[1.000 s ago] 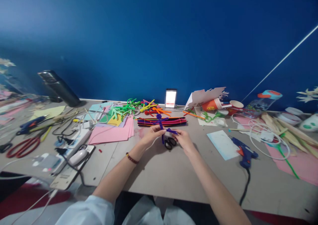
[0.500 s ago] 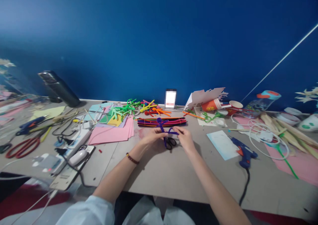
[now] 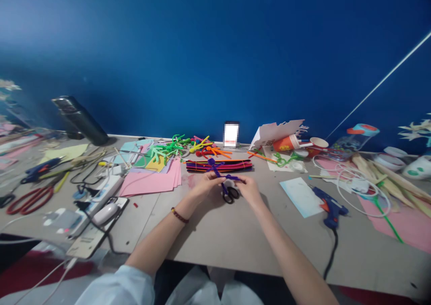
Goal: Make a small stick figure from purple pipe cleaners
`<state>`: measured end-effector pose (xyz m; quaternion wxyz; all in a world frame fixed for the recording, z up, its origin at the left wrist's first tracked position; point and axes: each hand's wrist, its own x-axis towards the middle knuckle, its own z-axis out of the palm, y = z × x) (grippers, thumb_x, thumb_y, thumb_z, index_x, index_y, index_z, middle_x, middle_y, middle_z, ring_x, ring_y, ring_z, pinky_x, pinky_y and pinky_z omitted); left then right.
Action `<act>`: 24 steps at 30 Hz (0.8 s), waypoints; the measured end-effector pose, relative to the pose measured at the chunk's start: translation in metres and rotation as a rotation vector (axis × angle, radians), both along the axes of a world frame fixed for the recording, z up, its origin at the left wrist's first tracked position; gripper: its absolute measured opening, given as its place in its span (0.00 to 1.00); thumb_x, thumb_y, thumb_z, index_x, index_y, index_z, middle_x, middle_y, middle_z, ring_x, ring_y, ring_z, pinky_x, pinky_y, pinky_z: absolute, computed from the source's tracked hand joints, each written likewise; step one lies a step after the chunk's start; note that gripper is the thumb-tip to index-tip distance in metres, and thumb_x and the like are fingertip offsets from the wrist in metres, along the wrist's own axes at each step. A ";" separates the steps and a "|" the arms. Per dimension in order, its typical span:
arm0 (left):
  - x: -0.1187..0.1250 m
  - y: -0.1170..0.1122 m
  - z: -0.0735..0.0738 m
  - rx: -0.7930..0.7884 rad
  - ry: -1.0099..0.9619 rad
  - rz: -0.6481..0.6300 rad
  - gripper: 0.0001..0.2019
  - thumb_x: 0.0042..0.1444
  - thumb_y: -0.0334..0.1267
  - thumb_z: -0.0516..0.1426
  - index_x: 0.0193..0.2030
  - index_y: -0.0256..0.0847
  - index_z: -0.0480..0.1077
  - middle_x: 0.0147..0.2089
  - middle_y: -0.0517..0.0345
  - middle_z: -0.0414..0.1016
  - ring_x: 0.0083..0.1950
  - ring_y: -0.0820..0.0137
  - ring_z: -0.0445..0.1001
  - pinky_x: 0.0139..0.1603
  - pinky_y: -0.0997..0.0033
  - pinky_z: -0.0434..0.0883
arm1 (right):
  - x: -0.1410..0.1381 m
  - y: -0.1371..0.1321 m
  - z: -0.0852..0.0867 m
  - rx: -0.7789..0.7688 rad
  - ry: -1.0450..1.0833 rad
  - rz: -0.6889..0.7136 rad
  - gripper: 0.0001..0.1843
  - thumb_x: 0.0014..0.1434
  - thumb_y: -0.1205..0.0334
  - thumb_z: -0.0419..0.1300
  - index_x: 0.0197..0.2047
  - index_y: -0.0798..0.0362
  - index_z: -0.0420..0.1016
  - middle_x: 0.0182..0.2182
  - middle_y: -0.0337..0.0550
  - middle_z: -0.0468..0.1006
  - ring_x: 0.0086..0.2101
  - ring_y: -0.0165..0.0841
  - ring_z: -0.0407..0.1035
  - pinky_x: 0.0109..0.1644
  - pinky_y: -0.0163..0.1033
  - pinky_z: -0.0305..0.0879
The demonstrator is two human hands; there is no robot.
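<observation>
Between my two hands is a purple pipe cleaner figure (image 3: 216,168) with a round coiled head at its top. My left hand (image 3: 208,186) is closed on its body, thumb pressed along it. With the fingertips of my right hand (image 3: 247,188) I pinch a purple strand that sticks out to the right. Black-handled scissors (image 3: 230,194) lie on the table just below the figure, their blades hidden. Behind my hands lies a bundle of pipe cleaners (image 3: 232,165) in purple, red, orange and black.
Finished-looking green pipe cleaner figures (image 3: 168,150), with yellow, red and orange ones, lie at the back. Pink paper (image 3: 150,183) and a power strip (image 3: 97,204) are on the left. To the right are a blue glue gun (image 3: 332,206) and paper cups (image 3: 286,143). A phone (image 3: 231,134) stands against the wall.
The purple figure's head has tilted slightly to the left. My right hand has come a little lower, and the loop of strand between my hands now looks flatter.
</observation>
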<state>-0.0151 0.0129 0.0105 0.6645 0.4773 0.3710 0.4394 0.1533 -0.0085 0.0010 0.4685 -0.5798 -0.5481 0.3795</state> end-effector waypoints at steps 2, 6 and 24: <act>0.001 0.001 -0.001 0.003 -0.018 0.066 0.11 0.39 0.39 0.66 0.28 0.36 0.74 0.25 0.58 0.73 0.26 0.76 0.67 0.31 0.73 0.64 | -0.003 -0.003 0.003 -0.013 -0.048 0.020 0.15 0.50 0.56 0.56 0.33 0.54 0.79 0.24 0.41 0.79 0.26 0.35 0.70 0.31 0.37 0.64; 0.001 0.003 -0.004 0.035 -0.023 0.171 0.10 0.40 0.40 0.65 0.28 0.36 0.73 0.26 0.60 0.72 0.26 0.76 0.66 0.31 0.73 0.63 | -0.009 -0.011 0.009 0.194 -0.257 0.106 0.14 0.55 0.56 0.54 0.32 0.51 0.79 0.27 0.42 0.79 0.28 0.35 0.71 0.35 0.37 0.63; -0.002 0.007 -0.001 0.375 0.459 0.216 0.08 0.44 0.37 0.60 0.29 0.35 0.74 0.28 0.54 0.75 0.27 0.73 0.69 0.28 0.74 0.63 | -0.011 -0.019 0.019 0.495 -0.502 0.015 0.12 0.60 0.63 0.48 0.36 0.51 0.73 0.32 0.44 0.75 0.36 0.34 0.68 0.41 0.36 0.61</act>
